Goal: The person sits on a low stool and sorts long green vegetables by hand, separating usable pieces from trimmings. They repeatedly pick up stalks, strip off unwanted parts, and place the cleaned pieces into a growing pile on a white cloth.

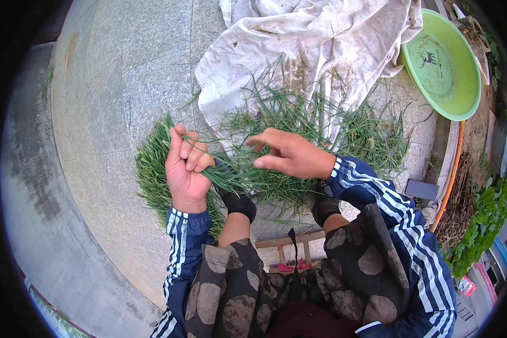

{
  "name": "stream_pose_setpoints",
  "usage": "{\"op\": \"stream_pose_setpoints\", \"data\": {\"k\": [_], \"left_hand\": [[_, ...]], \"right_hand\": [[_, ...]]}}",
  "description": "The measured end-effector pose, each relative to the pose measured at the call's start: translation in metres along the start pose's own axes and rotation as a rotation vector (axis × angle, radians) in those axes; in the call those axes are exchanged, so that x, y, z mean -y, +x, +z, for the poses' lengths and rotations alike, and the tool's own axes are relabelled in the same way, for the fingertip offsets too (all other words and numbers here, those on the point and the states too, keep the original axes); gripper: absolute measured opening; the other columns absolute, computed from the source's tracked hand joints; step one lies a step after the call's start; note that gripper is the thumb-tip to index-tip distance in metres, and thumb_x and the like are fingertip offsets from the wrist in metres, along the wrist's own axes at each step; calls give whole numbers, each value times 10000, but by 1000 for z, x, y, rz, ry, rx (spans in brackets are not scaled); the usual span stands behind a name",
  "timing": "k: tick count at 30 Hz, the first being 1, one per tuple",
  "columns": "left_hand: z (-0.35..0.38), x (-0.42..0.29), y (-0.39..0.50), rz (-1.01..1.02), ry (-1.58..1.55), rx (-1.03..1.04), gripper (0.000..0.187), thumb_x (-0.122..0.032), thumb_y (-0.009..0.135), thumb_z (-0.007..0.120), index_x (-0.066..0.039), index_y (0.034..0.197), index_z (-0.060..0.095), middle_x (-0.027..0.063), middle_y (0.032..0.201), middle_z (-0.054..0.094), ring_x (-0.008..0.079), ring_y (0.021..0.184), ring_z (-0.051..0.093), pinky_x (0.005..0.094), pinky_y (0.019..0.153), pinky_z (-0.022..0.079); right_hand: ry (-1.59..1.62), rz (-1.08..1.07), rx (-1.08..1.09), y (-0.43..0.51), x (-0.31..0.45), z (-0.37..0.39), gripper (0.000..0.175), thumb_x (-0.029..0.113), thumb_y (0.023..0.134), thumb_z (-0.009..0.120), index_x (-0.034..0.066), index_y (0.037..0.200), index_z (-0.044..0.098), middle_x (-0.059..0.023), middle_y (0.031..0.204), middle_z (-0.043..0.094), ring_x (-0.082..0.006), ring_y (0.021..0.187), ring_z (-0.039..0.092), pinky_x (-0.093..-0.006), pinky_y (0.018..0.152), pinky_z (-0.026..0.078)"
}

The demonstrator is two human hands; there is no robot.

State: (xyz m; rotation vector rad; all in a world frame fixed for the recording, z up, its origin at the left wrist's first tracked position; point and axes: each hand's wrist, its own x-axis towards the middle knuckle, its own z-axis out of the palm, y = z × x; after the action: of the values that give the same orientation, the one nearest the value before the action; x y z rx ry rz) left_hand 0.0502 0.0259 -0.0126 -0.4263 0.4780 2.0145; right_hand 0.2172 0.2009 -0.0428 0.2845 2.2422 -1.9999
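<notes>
My left hand, palm up, is closed around a small bunch of long thin green blades, which look like Chinese chives. The blades fan out from its lower edge towards the right. My right hand hovers to the right with fingers parted and nothing visible between them. Beneath it lies a loose, tangled heap of green blades, partly on a white cloth sheet. A denser, neatly aligned pile of chives rests on the paving just left of my left hand, partly hidden by it.
A light green plastic basin stands at the upper right. A smartphone lies on the paving near my right sleeve, beside an orange hose. Between my legs shows a wooden stool. Leafy plants grow at the right.
</notes>
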Motion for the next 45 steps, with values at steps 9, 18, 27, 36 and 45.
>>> {"op": "stream_pose_setpoints", "data": {"k": [9, 18, 27, 36, 45], "left_hand": [[6, -3, -5, 10, 20, -18, 233, -294, 1019, 417, -102, 1020, 550, -43, 655, 367, 43, 486, 289, 199, 433, 261], [-2, -8, -5, 36, 23, -19, 227, -284, 1018, 422, -89, 1001, 539, -42, 649, 368, 39, 482, 289, 196, 418, 244], [-11, -12, 0, 105, 6, -49, 225, -276, 1012, 440, -87, 1008, 563, -37, 637, 389, 47, 483, 291, 202, 415, 242], [1, -2, -1, 132, 142, -94, 225, -294, 1005, 455, -99, 1011, 567, -48, 638, 390, 40, 477, 290, 196, 420, 258], [0, 4, -1, 76, 116, -68, 232, -300, 1003, 456, -96, 1020, 567, -49, 646, 384, 43, 481, 295, 195, 411, 250]], "right_hand": [[-76, -123, 12, 3, -2, 8, 210, 223, 915, 607, 14, 917, 623, -104, 778, 591, -258, 705, 586, -342, 645, 468], [429, 251, -169, -10, 2, 14, 364, 316, 986, 494, 47, 763, 595, 4, 617, 536, -71, 554, 500, -244, 522, 426], [463, 372, -1, -32, 18, 7, 393, 412, 968, 500, 52, 918, 651, -20, 737, 615, -84, 617, 554, -240, 554, 474], [155, 84, 167, -7, 41, 45, 431, 401, 960, 512, -2, 813, 541, -182, 673, 536, -338, 579, 529, -416, 579, 436], [368, 172, -83, -14, 36, 47, 338, 292, 977, 501, 2, 809, 546, -86, 589, 523, -185, 533, 551, -334, 534, 452]]}}
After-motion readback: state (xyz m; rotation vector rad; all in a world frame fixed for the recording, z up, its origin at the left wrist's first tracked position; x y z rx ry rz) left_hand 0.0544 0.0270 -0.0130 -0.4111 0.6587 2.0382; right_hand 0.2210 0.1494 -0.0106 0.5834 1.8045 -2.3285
